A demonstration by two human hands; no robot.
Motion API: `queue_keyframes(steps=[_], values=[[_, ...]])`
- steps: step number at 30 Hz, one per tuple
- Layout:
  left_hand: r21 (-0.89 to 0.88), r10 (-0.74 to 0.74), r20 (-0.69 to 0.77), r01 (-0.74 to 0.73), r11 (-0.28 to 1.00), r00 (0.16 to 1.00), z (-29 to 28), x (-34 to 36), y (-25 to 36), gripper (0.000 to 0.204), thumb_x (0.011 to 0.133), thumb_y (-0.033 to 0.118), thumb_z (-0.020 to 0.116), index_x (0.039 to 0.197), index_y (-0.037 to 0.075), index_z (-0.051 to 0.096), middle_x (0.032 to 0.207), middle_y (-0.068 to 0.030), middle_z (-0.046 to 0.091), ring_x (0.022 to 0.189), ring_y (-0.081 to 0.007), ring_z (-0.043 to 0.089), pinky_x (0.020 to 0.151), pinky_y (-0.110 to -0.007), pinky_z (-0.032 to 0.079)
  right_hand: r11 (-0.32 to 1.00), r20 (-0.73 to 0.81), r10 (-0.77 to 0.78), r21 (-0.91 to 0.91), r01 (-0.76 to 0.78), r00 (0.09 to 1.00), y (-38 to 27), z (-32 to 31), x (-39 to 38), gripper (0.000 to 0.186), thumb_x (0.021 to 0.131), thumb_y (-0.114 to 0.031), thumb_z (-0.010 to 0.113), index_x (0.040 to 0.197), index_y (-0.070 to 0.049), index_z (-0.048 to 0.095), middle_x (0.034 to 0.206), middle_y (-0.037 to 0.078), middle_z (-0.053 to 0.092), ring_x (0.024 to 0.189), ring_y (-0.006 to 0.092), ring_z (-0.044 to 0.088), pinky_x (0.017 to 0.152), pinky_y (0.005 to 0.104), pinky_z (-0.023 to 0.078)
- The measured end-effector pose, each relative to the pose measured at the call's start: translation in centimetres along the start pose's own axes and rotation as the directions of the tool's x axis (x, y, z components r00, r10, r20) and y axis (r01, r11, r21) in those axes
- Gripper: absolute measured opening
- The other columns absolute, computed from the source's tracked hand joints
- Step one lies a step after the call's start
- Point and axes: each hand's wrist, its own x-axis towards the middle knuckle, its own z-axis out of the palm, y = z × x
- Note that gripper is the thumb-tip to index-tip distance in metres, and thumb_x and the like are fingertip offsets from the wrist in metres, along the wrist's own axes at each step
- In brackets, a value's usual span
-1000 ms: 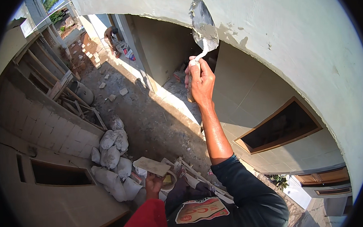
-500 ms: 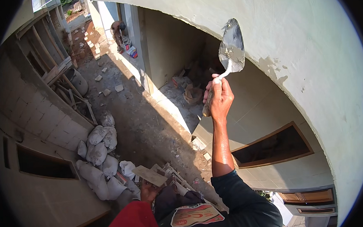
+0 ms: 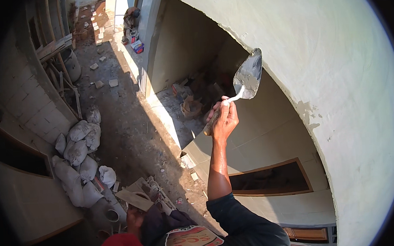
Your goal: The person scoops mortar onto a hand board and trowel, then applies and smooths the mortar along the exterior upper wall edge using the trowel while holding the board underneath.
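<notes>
My right hand (image 3: 221, 119) grips the handle of a metal trowel (image 3: 247, 76), its blade smeared with grey mortar and lying at the lower edge of the plastered pale wall (image 3: 345, 61), left of a patch of grey smear. Low in the view, my left hand (image 3: 135, 217) holds a flat rectangular board (image 3: 133, 199) near my body, partly shaded.
Far below are an alley (image 3: 117, 127), white sacks (image 3: 78, 153), timber scaffolding (image 3: 63, 85) and scattered blocks (image 3: 113, 83). Another person (image 3: 130, 20) bends by a doorway beside a bag. A dark room opening (image 3: 193, 52) lies under the wall edge, with a wood-framed window (image 3: 267, 179) below.
My right hand and trowel have moved downward along the wall's edge. The camera's view has shifted, so the alley and sacks appear further left. The board stays in my left hand.
</notes>
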Motion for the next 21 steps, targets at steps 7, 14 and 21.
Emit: queue_keyframes(steps=[7,14,21], values=[[0.07,0.104,-0.069,-0.099,0.993,0.992,2.3,-0.7,0.5,0.067,0.075,0.001,0.071,0.136,0.014,0.047,0.132,-0.012,0.055,0.12,-0.035,0.056,0.097,-0.056,0.049,0.994,0.013,-0.028,0.102,0.026,1.0,-0.7,4.6,2.3,0.024,0.101,-0.022,0.05,0.111,-0.001,0.058,0.074,0.008,0.057,0.051,0.0131,0.056,0.042,0.027,0.047],[0.11,0.088,0.031,-0.091,0.99,0.996,3.0,2.1,1.0,0.067,0.074,0.002,0.071,0.135,0.017,0.049,0.135,-0.0099,0.053,0.125,-0.0348,0.052,0.098,-0.056,0.048,0.992,0.022,-0.057,0.11,0.055,0.998,-1.7,11.2,7.5,0.024,0.1,-0.024,0.05,0.093,-0.002,0.056,0.071,0.006,0.057,0.05,0.0118,0.054,0.042,0.027,0.046],[0.044,0.025,0.073,-0.028,0.999,0.997,5.1,7.2,0.8,0.066,0.071,0.001,0.063,0.134,0.016,0.049,0.131,-0.0099,0.056,0.118,-0.0353,0.056,0.089,-0.061,0.049,0.994,0.201,-0.112,0.044,0.105,0.973,-8.1,9.4,7.7,0.026,0.099,-0.026,0.053,0.09,-0.002,0.057,0.071,0.005,0.058,0.051,0.0105,0.055,0.043,0.0262,0.046]])
